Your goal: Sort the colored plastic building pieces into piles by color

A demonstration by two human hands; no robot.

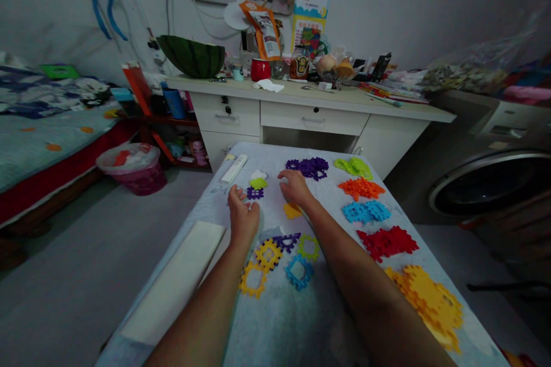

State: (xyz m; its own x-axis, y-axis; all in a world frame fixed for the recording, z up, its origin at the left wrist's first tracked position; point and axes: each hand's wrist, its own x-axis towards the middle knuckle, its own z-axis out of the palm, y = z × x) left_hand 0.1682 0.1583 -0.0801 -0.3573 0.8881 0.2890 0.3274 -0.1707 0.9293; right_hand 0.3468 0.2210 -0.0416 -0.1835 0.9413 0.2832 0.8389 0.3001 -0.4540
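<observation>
My left hand [243, 215] is open, fingers apart and holding nothing, just in front of a small purple interlocking piece [255, 192]. A lime piece [258, 183] and a white piece [258, 174] lie right behind that one. My right hand [295, 186] hovers over the table beside a pile of purple interlocking pieces [310, 167], its fingers bent but apart with nothing visible between them. Below its wrist is a yellow piece [292, 210], partly covered by the forearm. Between my forearms lie a yellow gear-edged square [253, 279], a blue square [298, 272] and a green square frame [308, 247].
Along the table's right side sit piles of lime [353, 167], orange [360, 188], blue [365, 211], red [387, 242] and yellow pieces [430, 301]. On the left are a long white box [176, 281] and a white remote-like object [235, 168]. A cluttered desk [310, 114] stands behind.
</observation>
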